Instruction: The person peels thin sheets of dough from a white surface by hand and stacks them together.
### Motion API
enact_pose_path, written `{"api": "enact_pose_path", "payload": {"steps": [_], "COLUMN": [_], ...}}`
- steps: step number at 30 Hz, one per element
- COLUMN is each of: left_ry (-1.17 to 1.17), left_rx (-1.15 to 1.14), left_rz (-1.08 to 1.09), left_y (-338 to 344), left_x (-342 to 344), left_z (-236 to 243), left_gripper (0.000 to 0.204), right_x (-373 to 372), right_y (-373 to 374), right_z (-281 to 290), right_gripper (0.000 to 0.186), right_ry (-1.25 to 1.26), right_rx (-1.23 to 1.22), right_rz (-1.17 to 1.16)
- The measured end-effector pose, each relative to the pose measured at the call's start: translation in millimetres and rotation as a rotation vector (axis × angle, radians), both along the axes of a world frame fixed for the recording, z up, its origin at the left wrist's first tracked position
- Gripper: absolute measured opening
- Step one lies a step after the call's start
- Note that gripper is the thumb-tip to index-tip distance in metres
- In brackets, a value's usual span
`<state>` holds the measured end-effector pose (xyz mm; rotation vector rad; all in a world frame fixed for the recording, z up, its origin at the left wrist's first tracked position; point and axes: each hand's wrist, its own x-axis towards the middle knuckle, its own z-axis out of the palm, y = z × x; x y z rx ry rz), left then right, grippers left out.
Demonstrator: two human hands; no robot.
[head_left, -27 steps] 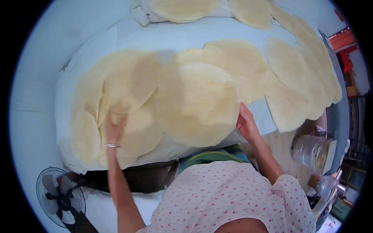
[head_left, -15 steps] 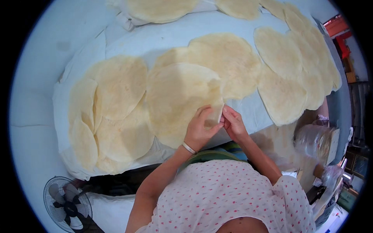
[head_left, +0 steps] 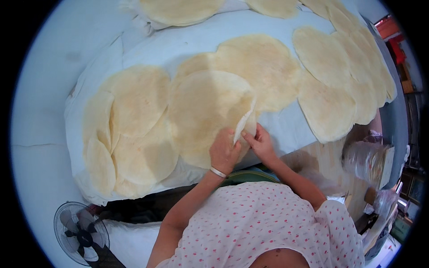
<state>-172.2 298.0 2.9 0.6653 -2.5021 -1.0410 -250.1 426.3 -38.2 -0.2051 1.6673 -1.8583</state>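
Observation:
A large, thin, pale-yellow flatbread [head_left: 208,105] lies in front of me on other sheets like it. Its right rim is lifted and turned over into a narrow, whitish fold. My left hand [head_left: 225,151] is closed on the near end of that fold, its fingertips partly hidden. On the other side of the fold, my right hand [head_left: 260,143] pinches the rim between thumb and fingers. Farther back and to the right, a second flatbread [head_left: 261,67] lies flat. Overlapping flatbreads [head_left: 140,100] cover the left part of the white cloth [head_left: 286,127].
More flatbreads [head_left: 328,107] overlap on the right, and others [head_left: 178,10] lie along the far edge. A standing fan [head_left: 82,234] is at the lower left. Clear plastic wrapping [head_left: 364,156] and assorted boxes stand on the right, beyond the cloth's edge.
The flatbread's right rim has been turned inward into a longer, whitish fold. My left hand has shifted slightly nearer to me and closed more tightly; my right hand has moved slightly left.

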Motion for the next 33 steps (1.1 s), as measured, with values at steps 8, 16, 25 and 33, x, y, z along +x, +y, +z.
{"api": "enact_pose_path", "payload": {"steps": [8,16,25,33], "left_ry": [0.076,0.147,0.239,-0.012], "left_rx": [0.696,0.644,-0.218,-0.895], "left_rz": [-0.046,0.056,0.374,0.364], "left_y": [-152.5,-341.5,-488.9,-454.8], "left_x": [-5.4,38.4,124.0,91.3], "left_z": [92.5,194.1,288.9,176.1], "left_gripper": [0.003,0.010,0.019,0.013], "right_x": [-13.1,-47.6,-61.4,-76.5], "right_y": [-3.6,26.0,71.3,-27.3], "right_z": [43.0,25.9,26.6,176.8], "right_gripper": [0.025,0.025,0.043,0.048], "right_ry": [-0.114,-0.144,-0.081,0.295], "right_rx": [-0.134,-0.086,0.094,0.081], "right_rz": [-0.025,-0.085,-0.083,-0.015]}}
